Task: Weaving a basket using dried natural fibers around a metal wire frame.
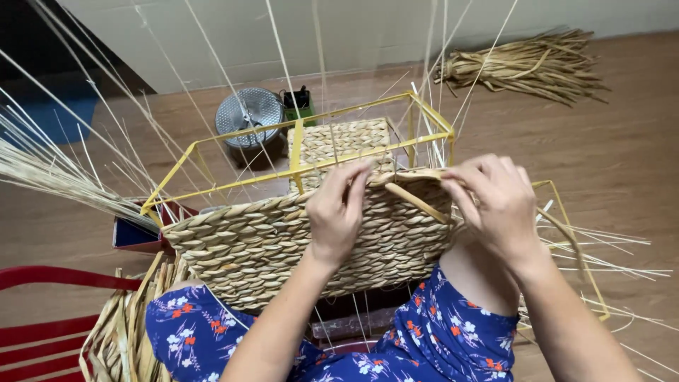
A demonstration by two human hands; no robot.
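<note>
A half-woven straw basket [247,240] on a yellow metal frame [233,134] rests against my knees. My left hand [338,212] presses on the top row of the weave, fingers curled over its edge. My right hand [495,205] pinches a flat straw strand [417,201] at the same top edge, just right of the left hand. Thin upright stakes [322,78] rise from the weave.
A bundle of dried straw [530,67] lies on the wooden floor at the back right. A small metal fan [247,117] and a green box [300,106] stand behind the frame. More straw [120,332] and a red chair [42,311] are at the lower left.
</note>
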